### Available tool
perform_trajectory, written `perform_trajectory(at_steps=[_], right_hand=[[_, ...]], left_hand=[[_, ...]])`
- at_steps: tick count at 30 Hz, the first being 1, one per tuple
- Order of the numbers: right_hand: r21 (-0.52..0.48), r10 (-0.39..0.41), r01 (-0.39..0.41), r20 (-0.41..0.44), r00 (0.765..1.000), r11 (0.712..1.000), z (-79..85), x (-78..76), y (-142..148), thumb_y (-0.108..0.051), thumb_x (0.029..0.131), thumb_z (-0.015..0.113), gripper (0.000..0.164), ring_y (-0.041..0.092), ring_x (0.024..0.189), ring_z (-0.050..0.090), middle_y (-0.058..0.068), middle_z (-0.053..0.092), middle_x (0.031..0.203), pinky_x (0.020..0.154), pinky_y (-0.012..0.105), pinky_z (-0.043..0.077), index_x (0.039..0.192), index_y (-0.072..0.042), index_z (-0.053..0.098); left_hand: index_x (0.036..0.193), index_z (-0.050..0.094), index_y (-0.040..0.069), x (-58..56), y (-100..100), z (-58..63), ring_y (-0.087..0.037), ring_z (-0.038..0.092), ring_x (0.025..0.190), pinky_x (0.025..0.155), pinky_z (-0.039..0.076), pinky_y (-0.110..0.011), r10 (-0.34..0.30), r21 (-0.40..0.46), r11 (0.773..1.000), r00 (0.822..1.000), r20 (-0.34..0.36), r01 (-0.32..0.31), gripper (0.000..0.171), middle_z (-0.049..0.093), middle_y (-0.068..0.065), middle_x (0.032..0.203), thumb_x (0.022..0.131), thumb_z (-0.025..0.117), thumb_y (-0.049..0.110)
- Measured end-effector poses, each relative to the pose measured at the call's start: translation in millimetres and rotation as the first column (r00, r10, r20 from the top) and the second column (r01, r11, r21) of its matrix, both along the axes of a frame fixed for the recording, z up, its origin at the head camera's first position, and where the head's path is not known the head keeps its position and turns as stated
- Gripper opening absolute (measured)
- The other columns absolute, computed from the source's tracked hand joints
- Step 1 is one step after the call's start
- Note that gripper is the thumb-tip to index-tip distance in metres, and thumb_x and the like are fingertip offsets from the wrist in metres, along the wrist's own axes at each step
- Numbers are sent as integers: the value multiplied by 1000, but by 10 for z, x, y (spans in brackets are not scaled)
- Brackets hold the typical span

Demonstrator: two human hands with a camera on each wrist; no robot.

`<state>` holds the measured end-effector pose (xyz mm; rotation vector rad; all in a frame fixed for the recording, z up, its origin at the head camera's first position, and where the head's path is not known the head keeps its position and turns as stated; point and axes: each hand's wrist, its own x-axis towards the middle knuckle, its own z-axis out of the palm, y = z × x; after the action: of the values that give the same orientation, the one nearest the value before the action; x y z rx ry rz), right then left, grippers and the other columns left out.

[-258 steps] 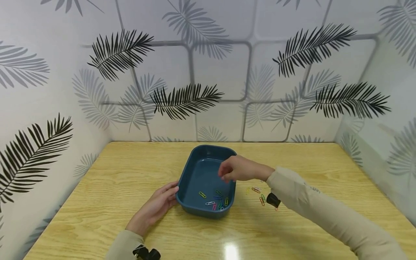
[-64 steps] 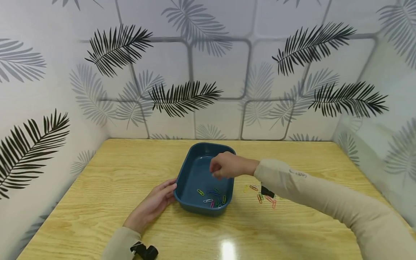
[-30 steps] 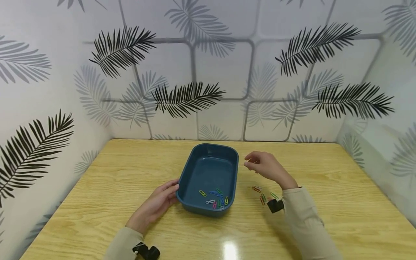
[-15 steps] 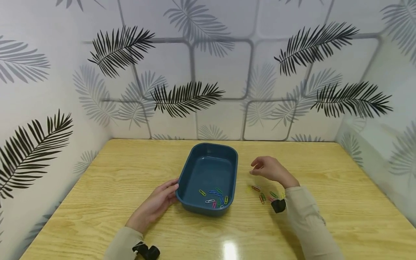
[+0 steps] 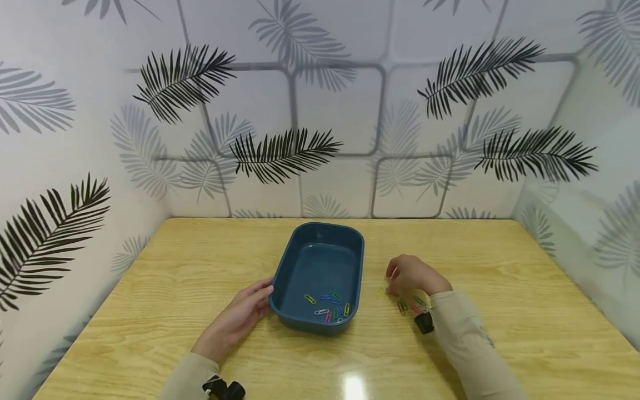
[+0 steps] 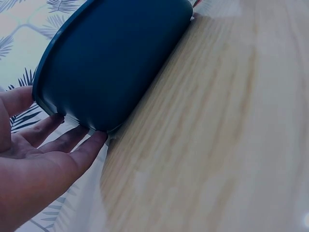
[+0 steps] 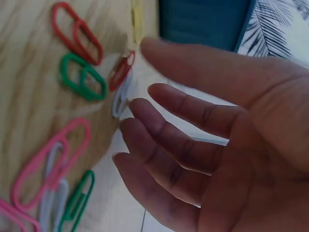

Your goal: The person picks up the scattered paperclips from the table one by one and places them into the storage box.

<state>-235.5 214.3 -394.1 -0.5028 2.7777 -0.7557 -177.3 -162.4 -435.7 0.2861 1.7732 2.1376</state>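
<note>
A dark blue rectangular bin (image 5: pixel 320 328) stands mid-table, with several coloured paper clips lying loose at its near end, among them a white one (image 5: pixel 321 312) and a yellow one (image 5: pixel 310 299). My left hand (image 5: pixel 240 319) rests against the bin's left side. In the left wrist view its fingertips (image 6: pixel 99 137) touch the outer wall and rim. Right of the bin, my right hand (image 5: pixel 415 276) hovers low over more paper clips, thumb and fingers apart. Around it, the right wrist view shows red (image 7: pixel 77 34), green (image 7: pixel 83 77), pink (image 7: pixel 50 164) and yellow clips (image 7: pixel 137 21); nothing lies between the fingers.
The wooden table (image 5: pixel 200 261) runs back to a leaf-patterned wall (image 5: pixel 330 139). More patterned wall closes it in on the left and right. A small black device (image 5: pixel 424 322) sits at the right cuff, another (image 5: pixel 225 389) at the left.
From over the bin, my right hand has moved to the right and then down among the loose paper clips. My left hand has stayed against the bin's side.
</note>
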Motion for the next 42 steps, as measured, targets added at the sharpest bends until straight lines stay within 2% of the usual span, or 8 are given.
perform_trajectory(at_steps=[6, 16, 21, 28, 37, 42], right_hand=[[27, -14, 14, 6, 1000, 1000, 5, 64, -26, 3, 77, 74, 16, 21, 73, 58, 6, 62, 84, 65, 37, 51, 91, -1, 66], [25, 30, -30, -4, 1000, 999, -47, 15, -34, 6, 78, 73, 8, 17, 67, 55, 4, 64, 80, 62, 34, 51, 83, 0, 70], [9, 33, -33, 9, 999, 999, -56, 17, -26, 5, 80, 71, 7, 15, 63, 54, 2, 63, 76, 59, 31, 49, 80, -2, 68], [-10, 83, -83, -25, 996, 996, -19, 31, -17, 1, 86, 68, 5, 16, 60, 59, 3, 62, 75, 56, 30, 51, 82, -1, 67], [-3, 74, -74, -38, 997, 997, -19, 9, 5, -2, 88, 64, 8, 13, 58, 50, 1, 61, 72, 54, 29, 44, 82, -2, 69], [-18, 71, -71, -7, 997, 997, -43, -7, 17, -4, 89, 65, 8, 13, 57, 51, 2, 60, 70, 54, 29, 45, 82, -2, 68]], left_hand=[[148, 23, -11, -20, 29, -14, -20, 52, 118, 98, 42, -31, -10, 6, 1000, 1000, -5, 10, 56, 36, -28, 145, 104, 44, 17], [147, 23, -13, 8, 15, -52, -18, 53, 116, 96, 43, -29, 17, 11, 1000, 1000, 3, -17, 55, 39, -26, 143, 104, 43, 16], [147, 22, -13, 12, 7, -52, -19, 52, 118, 97, 43, -29, 7, 12, 1000, 1000, -5, -7, 56, 37, -28, 144, 104, 43, 16], [147, 21, -14, 5, 7, -36, -18, 52, 118, 97, 43, -29, 3, 12, 1000, 1000, -7, -3, 55, 37, -28, 144, 104, 42, 15], [147, 22, -13, -3, 1, -16, -18, 52, 118, 97, 43, -29, 2, -4, 1000, 1000, -10, -2, 55, 37, -28, 144, 104, 42, 15], [147, 23, -12, -10, -2, -12, -18, 53, 118, 97, 43, -30, -2, -5, 1000, 1000, -7, 2, 55, 37, -28, 144, 104, 43, 16]])
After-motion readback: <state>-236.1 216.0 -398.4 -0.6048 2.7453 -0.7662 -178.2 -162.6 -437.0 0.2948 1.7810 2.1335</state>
